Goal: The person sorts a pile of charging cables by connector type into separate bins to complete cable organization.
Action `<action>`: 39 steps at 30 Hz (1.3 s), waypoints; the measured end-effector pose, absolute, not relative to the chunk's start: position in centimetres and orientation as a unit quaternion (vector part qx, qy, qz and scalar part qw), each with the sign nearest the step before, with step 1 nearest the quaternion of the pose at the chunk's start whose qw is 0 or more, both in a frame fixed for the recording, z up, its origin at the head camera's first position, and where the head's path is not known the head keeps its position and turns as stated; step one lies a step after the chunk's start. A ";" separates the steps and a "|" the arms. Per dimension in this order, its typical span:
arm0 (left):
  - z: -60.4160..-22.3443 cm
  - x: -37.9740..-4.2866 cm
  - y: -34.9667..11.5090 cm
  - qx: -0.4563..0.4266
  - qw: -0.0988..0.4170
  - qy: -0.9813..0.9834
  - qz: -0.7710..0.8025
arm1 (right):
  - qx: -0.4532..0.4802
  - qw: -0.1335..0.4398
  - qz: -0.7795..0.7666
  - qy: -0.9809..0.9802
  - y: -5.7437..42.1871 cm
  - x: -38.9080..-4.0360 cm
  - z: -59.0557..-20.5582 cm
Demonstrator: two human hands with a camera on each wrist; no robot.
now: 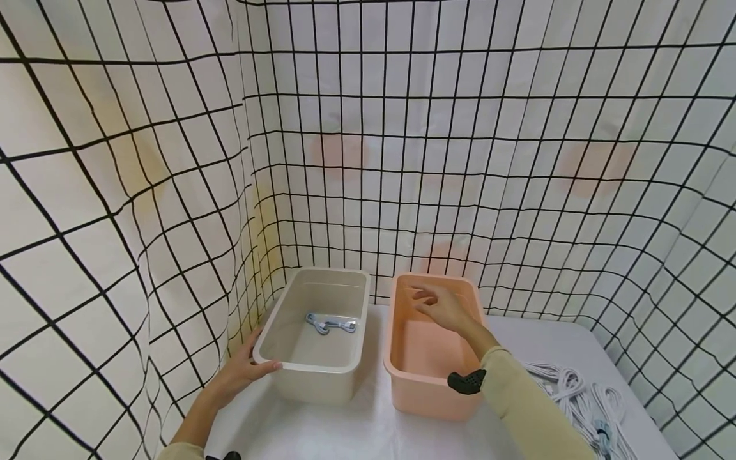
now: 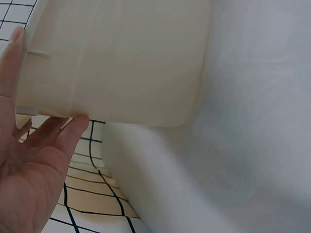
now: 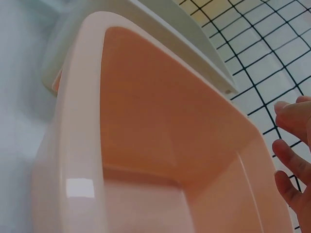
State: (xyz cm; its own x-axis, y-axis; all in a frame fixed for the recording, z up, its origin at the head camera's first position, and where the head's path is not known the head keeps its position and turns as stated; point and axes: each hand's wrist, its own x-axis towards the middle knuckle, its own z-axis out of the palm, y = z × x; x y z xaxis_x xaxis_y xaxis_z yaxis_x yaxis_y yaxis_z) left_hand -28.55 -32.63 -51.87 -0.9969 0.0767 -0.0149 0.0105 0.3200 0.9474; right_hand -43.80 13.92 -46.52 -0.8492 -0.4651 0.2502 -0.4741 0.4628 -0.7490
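My left hand holds the front left corner of a beige plastic bin. Its thumb lies along the front rim and the other fingers bend round the side wall, as the left wrist view of the bin also shows. A light-coloured bundled cable lies on the floor of that bin. Above the far part of an orange bin, my right hand hovers with loosely bent fingers and nothing in them. The right wrist view catches only some fingertips beyond the orange rim.
Several bundles of white cable lie on the white table right of the orange bin. Black netting over white sheeting encloses the back and both sides. The two bins stand side by side with a narrow gap.
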 end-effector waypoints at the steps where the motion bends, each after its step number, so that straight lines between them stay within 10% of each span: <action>1: -51.9 -28.6 -32.6 0.025 0.029 0.810 0.585 | 0.271 0.008 0.434 -0.859 14.1 -43.8 -46.5; 39: -51.9 -28.4 -32.5 0.014 0.026 0.805 0.593 | 0.194 0.032 0.435 -0.879 21.6 -41.6 -46.7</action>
State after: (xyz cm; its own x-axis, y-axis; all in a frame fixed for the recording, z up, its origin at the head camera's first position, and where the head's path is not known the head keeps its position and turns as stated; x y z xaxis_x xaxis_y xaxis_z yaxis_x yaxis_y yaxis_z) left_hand -28.45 -32.54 -51.89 -0.9983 0.0527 -0.0257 -0.0089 0.2969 0.9549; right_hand -41.64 21.55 -46.70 -0.9228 -0.3133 0.2242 -0.3683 0.5468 -0.7519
